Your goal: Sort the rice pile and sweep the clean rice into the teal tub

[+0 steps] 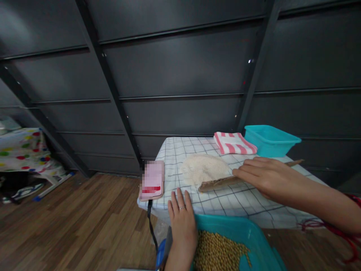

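Note:
My right hand (262, 175) is closed over a long brown strip (217, 184) that looks like rough wood or bark. The strip slants across the checked tablecloth (175, 152), its near end touching the edge of a pale, fine-grained pile (204, 168); I cannot tell if that is rice or flour. With fingers stretched out, my left hand (182, 216) lies flat at the table's front edge, wearing a ring. Beside its wrist is a teal tub (237, 220) holding yellowish beans (218, 250), which look like soybeans.
A pink phone or case (152, 180) with a dark strap lies at the table's left corner. Toward the back are a folded pink-and-white towel (234, 143) and a turquoise basin (270, 141). A dark panelled wall (180, 67) rises behind. Another table with a dotted cloth (25, 150) stands far left.

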{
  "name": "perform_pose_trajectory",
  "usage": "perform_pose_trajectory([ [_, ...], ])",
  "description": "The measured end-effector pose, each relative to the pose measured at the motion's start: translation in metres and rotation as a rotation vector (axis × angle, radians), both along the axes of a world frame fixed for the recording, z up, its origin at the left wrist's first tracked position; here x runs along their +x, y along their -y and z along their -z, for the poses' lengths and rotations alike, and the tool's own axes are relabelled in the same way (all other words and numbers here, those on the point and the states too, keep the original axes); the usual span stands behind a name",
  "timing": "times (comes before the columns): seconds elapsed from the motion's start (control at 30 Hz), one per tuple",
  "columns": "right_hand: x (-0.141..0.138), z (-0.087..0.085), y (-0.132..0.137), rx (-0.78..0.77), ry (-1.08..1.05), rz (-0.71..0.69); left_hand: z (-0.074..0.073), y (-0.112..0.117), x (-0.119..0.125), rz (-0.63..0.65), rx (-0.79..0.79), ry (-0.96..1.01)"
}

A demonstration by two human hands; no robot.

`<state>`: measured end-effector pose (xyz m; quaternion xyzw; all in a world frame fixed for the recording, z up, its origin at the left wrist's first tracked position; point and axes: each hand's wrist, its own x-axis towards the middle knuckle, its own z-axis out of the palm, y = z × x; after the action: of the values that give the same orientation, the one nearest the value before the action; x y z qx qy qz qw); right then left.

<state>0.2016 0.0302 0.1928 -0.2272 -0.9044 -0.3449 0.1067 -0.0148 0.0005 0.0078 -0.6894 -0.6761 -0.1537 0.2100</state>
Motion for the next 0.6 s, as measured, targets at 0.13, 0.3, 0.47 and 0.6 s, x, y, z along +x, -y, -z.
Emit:
perform_pose_trajectory([
  [0.13, -0.001, -0.003, 0.005, -0.055, -0.028, -0.019, -0.001, 0.0, 0.0, 0.009, -0.025, 0.006],
  [0.3, 0.005, -0.006, 0.015, -0.2, -0.056, -0.023, 0.0, -0.001, -0.001, 0.0, -0.04, 0.023],
  [0.47, 0.015, -0.01, 0.017, -0.257, -0.093, -0.033, 0.002, -0.003, -0.001, -0.014, -0.037, 0.017],
  [0.6, 0.025, -0.017, 0.006, -0.116, -0.117, 0.054, 0.004, -0.002, 0.002, -0.038, -0.057, 0.043],
])
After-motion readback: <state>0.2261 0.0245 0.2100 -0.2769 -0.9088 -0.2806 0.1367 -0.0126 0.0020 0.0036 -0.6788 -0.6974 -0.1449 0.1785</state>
